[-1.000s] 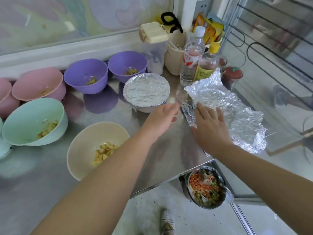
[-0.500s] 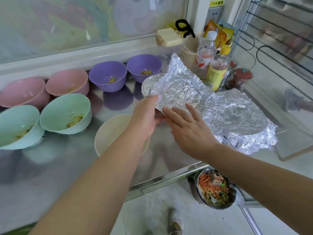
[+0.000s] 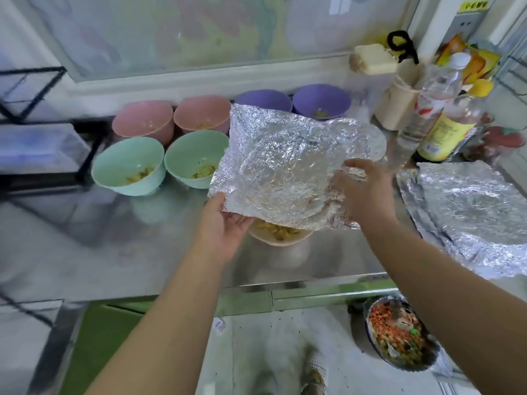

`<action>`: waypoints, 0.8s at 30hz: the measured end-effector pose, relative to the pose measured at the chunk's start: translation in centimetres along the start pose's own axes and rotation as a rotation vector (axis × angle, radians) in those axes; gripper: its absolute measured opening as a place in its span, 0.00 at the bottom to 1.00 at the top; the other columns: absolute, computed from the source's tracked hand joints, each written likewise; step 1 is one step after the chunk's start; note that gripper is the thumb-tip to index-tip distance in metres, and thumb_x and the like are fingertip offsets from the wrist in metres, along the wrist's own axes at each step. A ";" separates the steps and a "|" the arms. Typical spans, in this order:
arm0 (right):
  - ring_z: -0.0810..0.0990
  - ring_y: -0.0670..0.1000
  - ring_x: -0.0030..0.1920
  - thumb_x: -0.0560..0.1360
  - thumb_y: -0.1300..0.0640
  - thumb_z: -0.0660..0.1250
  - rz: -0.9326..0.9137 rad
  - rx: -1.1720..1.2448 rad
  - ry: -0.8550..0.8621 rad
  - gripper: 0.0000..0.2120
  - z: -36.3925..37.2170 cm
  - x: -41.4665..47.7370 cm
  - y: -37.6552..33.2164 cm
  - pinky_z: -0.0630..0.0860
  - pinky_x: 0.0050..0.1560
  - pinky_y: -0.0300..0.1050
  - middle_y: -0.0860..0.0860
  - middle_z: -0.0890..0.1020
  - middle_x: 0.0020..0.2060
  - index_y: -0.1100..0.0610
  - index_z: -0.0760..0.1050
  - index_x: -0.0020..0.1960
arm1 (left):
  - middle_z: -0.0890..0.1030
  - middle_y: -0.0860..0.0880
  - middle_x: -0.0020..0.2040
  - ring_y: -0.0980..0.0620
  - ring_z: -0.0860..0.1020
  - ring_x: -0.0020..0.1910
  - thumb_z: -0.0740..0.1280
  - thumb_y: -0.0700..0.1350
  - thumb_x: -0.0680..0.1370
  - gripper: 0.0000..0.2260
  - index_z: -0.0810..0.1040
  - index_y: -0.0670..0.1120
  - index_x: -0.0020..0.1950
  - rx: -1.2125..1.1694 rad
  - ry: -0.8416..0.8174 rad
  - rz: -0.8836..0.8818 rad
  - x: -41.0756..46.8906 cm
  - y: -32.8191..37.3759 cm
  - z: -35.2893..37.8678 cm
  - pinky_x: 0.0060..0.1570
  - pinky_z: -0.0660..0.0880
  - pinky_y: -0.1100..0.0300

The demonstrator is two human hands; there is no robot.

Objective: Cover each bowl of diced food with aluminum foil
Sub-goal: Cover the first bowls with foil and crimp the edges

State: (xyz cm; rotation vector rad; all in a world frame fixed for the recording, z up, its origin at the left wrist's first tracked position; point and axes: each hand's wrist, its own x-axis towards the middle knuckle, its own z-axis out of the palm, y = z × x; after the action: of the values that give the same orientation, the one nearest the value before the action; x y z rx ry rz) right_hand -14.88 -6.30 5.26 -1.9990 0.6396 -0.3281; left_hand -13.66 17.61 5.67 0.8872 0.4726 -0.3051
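Note:
A crinkled sheet of aluminum foil [image 3: 282, 169] hangs spread in the air over a cream bowl [image 3: 281, 238] of diced food, hiding most of it. My left hand [image 3: 225, 223] holds the sheet's lower left corner from beneath. My right hand [image 3: 362, 186] grips its right edge. Behind stand two mint bowls [image 3: 128, 166], two pink bowls [image 3: 142, 124] and two purple bowls [image 3: 320, 99], all uncovered with diced food inside. The foil-covered bowl [image 3: 376, 143] is mostly hidden behind the sheet.
More foil sheets [image 3: 470, 206] lie on the steel counter [image 3: 114, 252] at the right. Bottles [image 3: 436, 109], a beige container and snack packets crowd the back right corner. A foil-lined bowl of chopped food [image 3: 399, 337] sits on the floor below the counter edge.
Both hands lifted one foil sheet off the pile at the right and carried it left, opening it out over the cream bowl. The view has shifted left.

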 end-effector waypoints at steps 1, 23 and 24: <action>0.81 0.55 0.44 0.68 0.41 0.73 0.048 0.053 -0.038 0.14 0.3 -0.1 0.0 0.82 0.51 0.55 0.57 0.82 0.55 0.39 0.78 0.52 | 0.86 0.46 0.44 0.50 0.86 0.40 0.58 0.41 0.84 0.09 0.78 0.43 0.58 -0.003 0.009 -0.003 -0.2 -0.1 -0.6 0.42 0.84 0.54; 0.77 0.49 0.35 0.73 0.64 0.74 0.000 -0.049 -0.254 0.23 0.8 0.8 2.0 0.75 0.38 0.42 0.50 0.80 0.61 0.50 0.78 0.67 | 0.60 0.48 0.81 0.47 0.58 0.80 0.59 0.52 0.84 0.24 0.63 0.50 0.80 1.989 -0.177 0.888 2.6 -0.3 0.2 0.79 0.50 0.41; 0.75 0.46 0.33 0.73 0.64 0.74 -0.004 -0.064 -0.252 0.23 0.8 0.9 2.2 0.74 0.36 0.38 0.50 0.80 0.61 0.50 0.78 0.66 | 0.54 0.48 0.83 0.47 0.52 0.82 0.56 0.57 0.85 0.27 0.57 0.51 0.82 2.087 -0.193 0.823 3.2 -0.7 0.1 0.79 0.46 0.41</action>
State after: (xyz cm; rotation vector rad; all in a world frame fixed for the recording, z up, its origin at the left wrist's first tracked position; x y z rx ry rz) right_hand -14.38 -7.08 2.95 -2.0597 0.4920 -0.0564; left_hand -11.18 16.86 3.61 2.8930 -0.6904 0.0045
